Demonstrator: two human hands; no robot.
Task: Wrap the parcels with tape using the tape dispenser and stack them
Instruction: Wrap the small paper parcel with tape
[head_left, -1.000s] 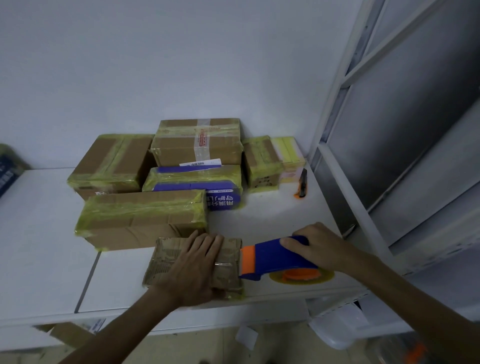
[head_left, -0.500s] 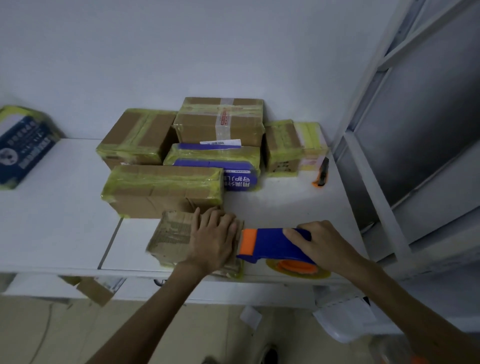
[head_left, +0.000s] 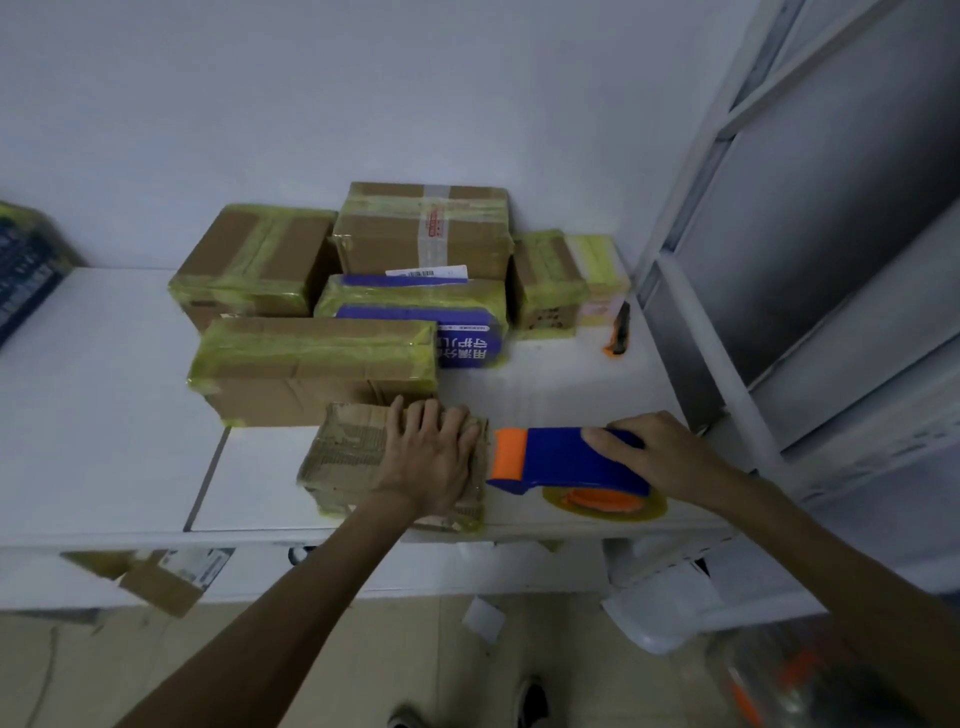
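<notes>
**Brown cardboard parcel under one palm, blue dispenser at its right edge**

The flat parcel lies at the near edge of the white tabletop, with yellowish tape showing at its near corners. The left hand rests on the parcel's right half with the palm down and the fingers straight and together, pressing it flat.

Just right of the parcel is the tape dispenser — blue body, orange front end turned toward the parcel's right edge. Whether the two touch cannot be told. The right hand grips the dispenser's rear, fingers curled over the top. The yellowish tape roll sits beneath it on the tabletop.

Directly behind the parcel and touching it lies a long taped box. Farther behind are more wrapped parcels against the wall: a blue-printed parcel with a brown box stacked on it, another brown box to their left, and a small parcel to their right. An orange box cutter lies behind and right of the flat parcel — well apart from both hands.
</notes>
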